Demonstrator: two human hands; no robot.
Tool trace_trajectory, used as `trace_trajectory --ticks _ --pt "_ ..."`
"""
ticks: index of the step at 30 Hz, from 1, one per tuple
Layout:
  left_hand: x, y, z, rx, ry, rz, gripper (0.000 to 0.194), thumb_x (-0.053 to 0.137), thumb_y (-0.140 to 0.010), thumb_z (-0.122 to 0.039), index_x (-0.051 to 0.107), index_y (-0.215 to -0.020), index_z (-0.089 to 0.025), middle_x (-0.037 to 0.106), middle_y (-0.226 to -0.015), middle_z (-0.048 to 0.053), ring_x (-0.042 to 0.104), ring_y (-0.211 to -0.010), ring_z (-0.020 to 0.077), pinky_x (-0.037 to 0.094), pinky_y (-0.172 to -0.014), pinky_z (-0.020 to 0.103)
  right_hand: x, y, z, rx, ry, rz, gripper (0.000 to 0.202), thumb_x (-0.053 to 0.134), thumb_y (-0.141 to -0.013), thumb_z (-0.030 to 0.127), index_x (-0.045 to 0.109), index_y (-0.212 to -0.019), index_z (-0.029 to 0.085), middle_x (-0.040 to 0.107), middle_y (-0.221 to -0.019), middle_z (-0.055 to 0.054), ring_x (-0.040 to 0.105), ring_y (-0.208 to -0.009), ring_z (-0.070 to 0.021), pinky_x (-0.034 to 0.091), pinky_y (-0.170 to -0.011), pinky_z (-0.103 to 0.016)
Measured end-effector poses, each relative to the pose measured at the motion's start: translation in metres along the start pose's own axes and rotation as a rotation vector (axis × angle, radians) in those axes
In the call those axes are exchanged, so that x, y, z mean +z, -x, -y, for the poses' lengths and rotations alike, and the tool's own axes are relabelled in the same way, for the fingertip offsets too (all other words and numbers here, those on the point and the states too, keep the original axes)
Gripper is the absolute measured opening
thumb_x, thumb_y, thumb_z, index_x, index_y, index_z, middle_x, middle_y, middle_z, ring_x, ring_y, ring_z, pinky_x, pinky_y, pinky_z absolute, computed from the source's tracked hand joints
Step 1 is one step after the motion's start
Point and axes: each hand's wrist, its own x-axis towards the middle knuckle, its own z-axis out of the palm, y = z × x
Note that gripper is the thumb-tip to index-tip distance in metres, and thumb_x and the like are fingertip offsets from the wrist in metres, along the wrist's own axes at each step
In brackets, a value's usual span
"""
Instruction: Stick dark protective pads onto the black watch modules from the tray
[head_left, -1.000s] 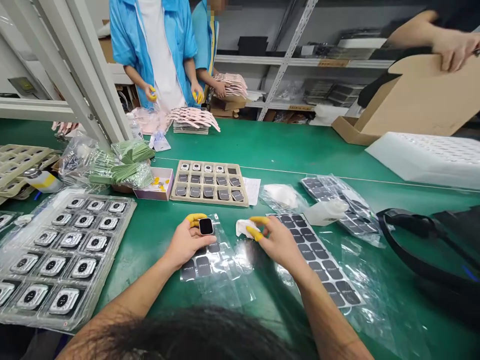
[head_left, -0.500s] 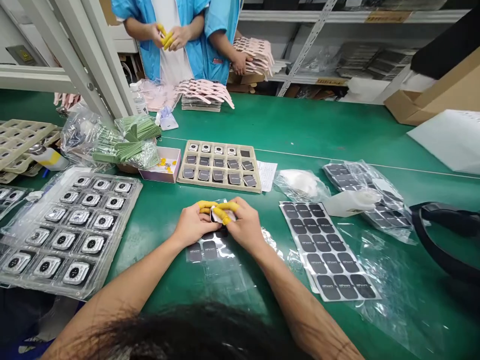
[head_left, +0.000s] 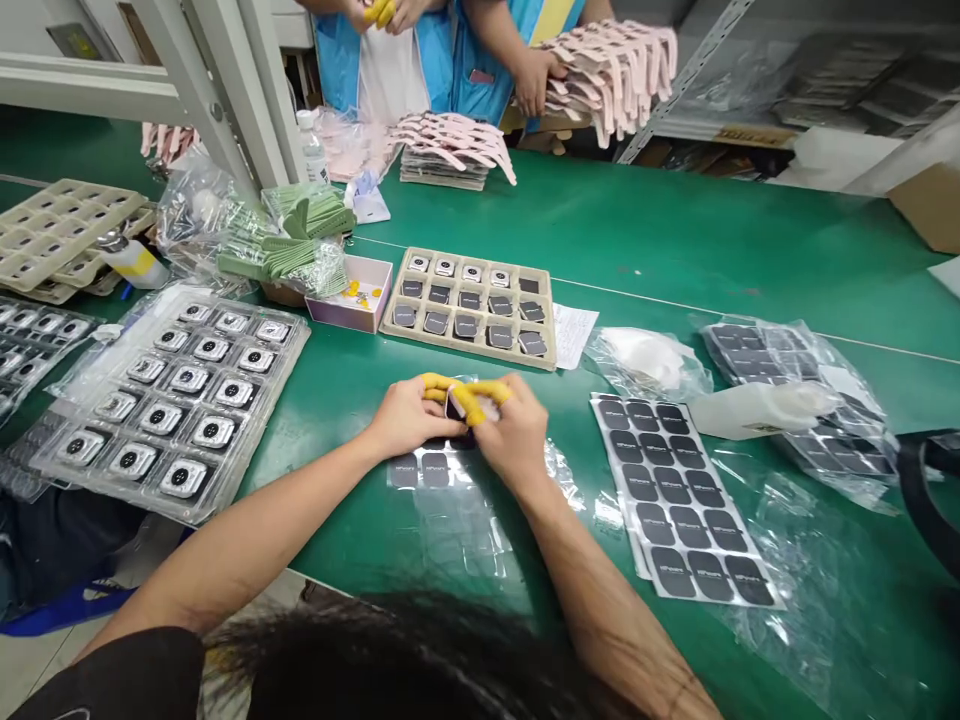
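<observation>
Between the fingers (head_left: 439, 382), one watch (head_left: 454, 404)

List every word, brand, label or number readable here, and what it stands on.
"HiFuture", probably (blurred): sticker sheet at right.
Dark squares near the left hand: too blurred.
White paper beside the beige tray: too small.
Upright bottle, its label: unreadable.
Shelf label: unreadable.

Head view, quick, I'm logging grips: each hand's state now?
Left hand: closed, holding the small watch.
Right hand: closed, holding the white wipe.
</observation>
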Motion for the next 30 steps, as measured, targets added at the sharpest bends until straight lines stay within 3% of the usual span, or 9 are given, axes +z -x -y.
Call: trace_trajectory --ticks 2,4,7,9,12,16,20,26,30 --pt "-0.002 -0.003 -0.001 0.004 0.123 -0.072 0.065 0.102 -0.053 -0.014 0.077 -0.113 -0.015 0.085 -0.102 0.008 0.080 -0.085 0.0212 0.063 -0.092 0.040 -0.008 0.001 -0.002 0.053 0.167 -0.115 0.024 0.063 -0.102 0.039 0.079 -0.109 0.023 0.067 -0.107 -0.013 0.065 -0.105 -0.0325 0.056 -0.094 -0.052" --pt "-0.005 -0.006 -0.002 0.028 0.236 -0.144 0.069 0.104 -0.052 -0.016 0.075 -0.115 -0.016 0.084 -0.110 0.009 0.079 -0.095 0.0223 0.061 -0.102 0.045 -0.018 0.013 -0.002 0.007 0.215 -0.162 0.033 0.070 -0.099 0.041 0.077 -0.124 0.022 0.068 -0.124 -0.018 0.063 -0.121 -0.0390 0.053 -0.105 -0.064" --pt "-0.008 -0.009 -0.003 0.053 0.312 -0.181 0.066 0.104 -0.054 -0.016 0.074 -0.113 -0.016 0.083 -0.109 0.008 0.078 -0.103 0.0231 0.057 -0.111 0.049 -0.027 0.047 0.003 -0.214 -0.015 0.156 0.040 0.071 -0.101 0.038 0.070 -0.140 0.029 0.074 -0.134 -0.014 0.070 -0.127 -0.0353 0.057 -0.110 -0.059" --pt "-0.008 -0.009 -0.002 0.052 0.317 -0.166 0.065 0.105 -0.055 -0.017 0.074 -0.112 -0.016 0.083 -0.106 0.008 0.078 -0.102 0.0231 0.056 -0.112 0.050 -0.026 0.067 0.006 -0.211 -0.102 0.305 0.048 0.069 -0.103 0.036 0.064 -0.150 0.034 0.076 -0.141 -0.012 0.072 -0.132 -0.0339 0.059 -0.111 -0.056" --pt "-0.007 -0.007 -0.003 0.020 0.319 -0.140 0.065 0.105 -0.054 -0.015 0.074 -0.111 -0.016 0.083 -0.104 0.007 0.077 -0.099 0.0224 0.056 -0.111 0.050 -0.019 0.078 0.008 -0.104 -0.126 0.351 0.057 0.072 -0.101 0.037 0.059 -0.156 0.036 0.081 -0.138 -0.010 0.073 -0.132 -0.0353 0.060 -0.111 -0.059" --pt "-0.007 -0.006 -0.007 -0.016 0.334 -0.164 0.062 0.103 -0.053 -0.010 0.075 -0.107 -0.016 0.083 -0.100 0.006 0.076 -0.094 0.0208 0.057 -0.107 0.048 -0.013 0.065 0.014 0.021 -0.132 0.351 0.047 0.075 -0.097 0.037 0.069 -0.143 0.032 0.085 -0.127 -0.010 0.074 -0.124 -0.0375 0.058 -0.107 -0.060" --pt "-0.011 -0.006 -0.013 -0.049 0.336 -0.189 0.057 0.102 -0.055 -0.009 0.076 -0.105 -0.016 0.082 -0.097 0.006 0.076 -0.092 0.0205 0.058 -0.103 0.045 -0.004 0.042 0.022 0.136 -0.152 0.324 0.027 0.078 -0.093 0.034 0.076 -0.120 0.029 0.087 -0.104 -0.009 0.074 -0.108 -0.0366 0.057 -0.099 -0.058" --pt "-0.016 -0.007 -0.020 -0.096 0.362 -0.221 0.057 0.103 -0.052 -0.010 0.077 -0.102 -0.015 0.082 -0.093 0.004 0.073 -0.083 0.0165 0.059 -0.087 0.034 0.008 0.026 0.018 0.077 -0.289 0.283 0.007 0.073 -0.094 0.031 0.077 -0.100 0.032 0.082 -0.092 -0.006 0.074 -0.092 -0.0321 0.059 -0.085 -0.050" --pt "-0.017 -0.006 -0.024 -0.126 0.356 -0.212 0.058 0.104 -0.051 -0.012 0.077 -0.102 -0.014 0.082 -0.092 0.004 0.072 -0.080 0.0151 0.057 -0.079 0.029 0.014 0.028 0.019 -0.059 -0.265 0.214 0.014 0.066 -0.098 0.028 0.076 -0.097 0.036 0.078 -0.085 -0.004 0.071 -0.085 -0.0324 0.059 -0.078 -0.053"
